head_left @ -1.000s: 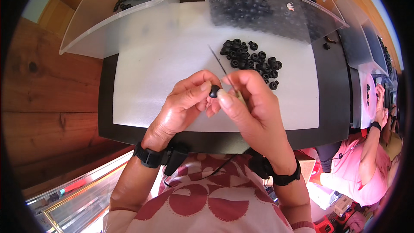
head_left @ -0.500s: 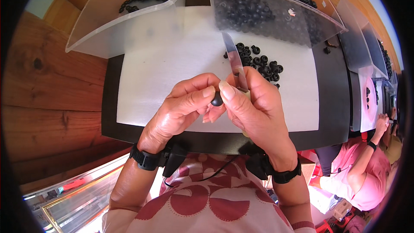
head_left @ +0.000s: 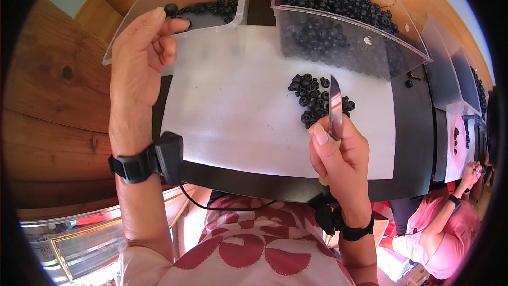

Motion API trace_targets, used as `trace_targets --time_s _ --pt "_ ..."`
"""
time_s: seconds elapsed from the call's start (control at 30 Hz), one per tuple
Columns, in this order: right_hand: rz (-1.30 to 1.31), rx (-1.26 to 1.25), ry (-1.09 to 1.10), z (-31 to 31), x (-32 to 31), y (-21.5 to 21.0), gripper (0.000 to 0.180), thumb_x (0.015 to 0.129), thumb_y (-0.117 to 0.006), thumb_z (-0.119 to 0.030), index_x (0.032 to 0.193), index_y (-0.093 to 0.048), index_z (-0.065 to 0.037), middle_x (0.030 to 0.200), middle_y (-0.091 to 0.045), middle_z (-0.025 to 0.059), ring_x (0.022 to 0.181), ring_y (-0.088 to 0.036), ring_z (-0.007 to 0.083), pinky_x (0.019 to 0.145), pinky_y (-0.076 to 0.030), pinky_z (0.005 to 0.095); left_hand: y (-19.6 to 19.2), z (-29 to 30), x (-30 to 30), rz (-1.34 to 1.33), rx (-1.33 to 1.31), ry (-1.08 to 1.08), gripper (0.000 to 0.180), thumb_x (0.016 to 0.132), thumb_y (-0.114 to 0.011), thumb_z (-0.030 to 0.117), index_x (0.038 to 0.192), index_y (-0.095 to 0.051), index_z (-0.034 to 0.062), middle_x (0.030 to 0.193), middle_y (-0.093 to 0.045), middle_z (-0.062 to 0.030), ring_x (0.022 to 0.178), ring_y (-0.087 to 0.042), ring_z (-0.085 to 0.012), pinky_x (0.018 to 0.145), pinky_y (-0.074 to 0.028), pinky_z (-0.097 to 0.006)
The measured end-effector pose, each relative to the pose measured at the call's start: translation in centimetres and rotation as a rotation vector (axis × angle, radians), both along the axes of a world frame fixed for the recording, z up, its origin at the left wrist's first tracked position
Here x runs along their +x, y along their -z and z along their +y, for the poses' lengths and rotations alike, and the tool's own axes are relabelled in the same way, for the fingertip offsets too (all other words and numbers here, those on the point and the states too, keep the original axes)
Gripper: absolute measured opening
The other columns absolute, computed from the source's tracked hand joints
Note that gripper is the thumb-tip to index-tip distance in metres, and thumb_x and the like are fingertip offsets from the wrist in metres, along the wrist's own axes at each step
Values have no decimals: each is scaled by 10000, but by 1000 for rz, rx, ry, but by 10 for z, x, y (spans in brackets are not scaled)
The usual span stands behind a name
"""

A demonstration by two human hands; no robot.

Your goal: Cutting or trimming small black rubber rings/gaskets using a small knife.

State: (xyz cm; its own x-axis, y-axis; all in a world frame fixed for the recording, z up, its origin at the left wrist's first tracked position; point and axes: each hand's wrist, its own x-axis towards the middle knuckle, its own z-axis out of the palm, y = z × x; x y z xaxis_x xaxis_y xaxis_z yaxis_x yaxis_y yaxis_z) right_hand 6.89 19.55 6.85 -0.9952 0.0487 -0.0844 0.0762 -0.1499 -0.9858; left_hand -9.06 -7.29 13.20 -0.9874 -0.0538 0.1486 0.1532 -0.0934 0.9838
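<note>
At the upper left, my left hand (head_left: 140,55) reaches over the near rim of the left clear bin (head_left: 243,13). A small round black part (head_left: 170,10), rubber-like, sits at the tips of its thumb and forefinger. Its far side is hidden. My right hand (head_left: 341,153) is wrapped round the pale handle of a small knife (head_left: 335,107), blade pointing up and away from me. Just beyond that hand, a loose pile of similar black knobbed parts (head_left: 309,92) lies on the white sheet (head_left: 227,111), partly behind the blade.
More black parts line the left bin's floor. A larger clear bin (head_left: 338,47) heaped with them stands at the back right. The dark table edge (head_left: 248,178) runs in front of me. Far right, a person in pink (head_left: 442,238) works beside other bins and a pink tray (head_left: 458,137).
My hands have parted. The left carried the black part up and left to the left bin, while the right moved slightly right and down with the knife. The view has shifted a little.
</note>
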Motion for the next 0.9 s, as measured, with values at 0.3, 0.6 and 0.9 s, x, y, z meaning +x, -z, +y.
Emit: trace_targets --time_s 0.3,0.6,0.9 --pt "-56 -11 122 29 17 7 196 1017 -650 -199 981 -581 -19 808 -569 -26 678 -493 29 607 -427 197 24 46 33 -84 -342 324 182 994 -623 203 1086 -682 58 818 -638 10 656 -504 -48 580 -387 -212" --pt "-87 -33 125 28 21 9 165 1018 -648 -172 1011 -592 -17 855 -573 -29 701 -495 26 629 -429 191 92 126 23 -84 -1016 402 237 920 -675 203 1001 -600 -7 778 -657 -134 730 -636 -266 689 -495 -403" --pt "-110 0 115 33 17 12 141 1013 -645 -146 1019 -585 -19 821 -569 -34 707 -503 33 645 -442 207 94 128 20 -114 -993 393 207 902 -692 171 980 -626 -8 789 -655 -120 729 -625 -233 712 -503 -350"
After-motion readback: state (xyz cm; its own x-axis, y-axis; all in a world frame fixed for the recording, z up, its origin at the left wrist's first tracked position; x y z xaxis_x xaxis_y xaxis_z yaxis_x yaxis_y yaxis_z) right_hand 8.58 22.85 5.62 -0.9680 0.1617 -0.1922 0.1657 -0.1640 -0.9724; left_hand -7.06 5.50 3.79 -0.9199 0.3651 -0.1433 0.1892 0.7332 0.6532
